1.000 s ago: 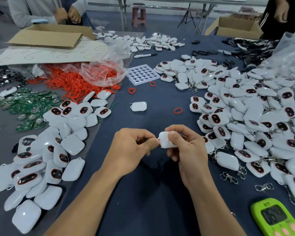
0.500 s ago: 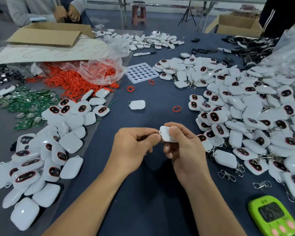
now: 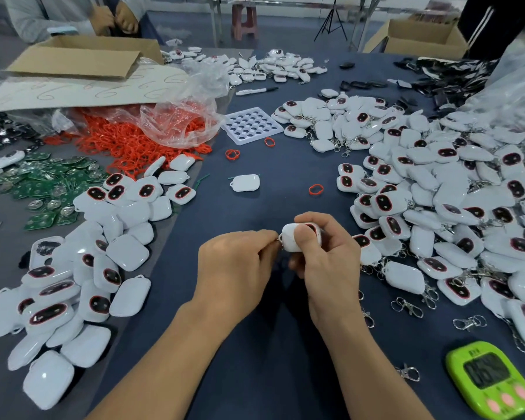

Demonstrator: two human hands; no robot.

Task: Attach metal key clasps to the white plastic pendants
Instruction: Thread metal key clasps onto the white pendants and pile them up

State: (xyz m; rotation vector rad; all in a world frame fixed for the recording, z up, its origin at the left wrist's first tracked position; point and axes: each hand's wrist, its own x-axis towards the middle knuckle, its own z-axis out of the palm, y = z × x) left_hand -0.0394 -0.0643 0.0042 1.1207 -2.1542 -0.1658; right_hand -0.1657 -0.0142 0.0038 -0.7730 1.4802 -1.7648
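Right hand (image 3: 328, 268) gripping white pendant (image 3: 289, 236), left hand (image 3: 234, 268) pinching its loop end

A small assembly workshop: the blue-covered surface (image 3: 255, 374) is heaped with identical white pendants (image 3: 437, 207), green circuit boards (image 3: 43, 189), a bag of red rubber rings (image 3: 119, 147) and loose metal clasps (image 3: 406, 307). Cardboard boxes (image 3: 82, 57) and a green timer (image 3: 491, 380) stand by; another person (image 3: 58, 13) works opposite.

Rotated pendant (image 3: 291, 237) in R hand (image 3: 325, 268) since 1 s ago: was showing plain white back, now shows dark red-rimmed face up top. Slid R thumb (image 3: 305, 237) across its middle. Pinched in with L hand (image 3: 234, 268) on metal ring (image 3: 280, 240) at pendant's loop end.
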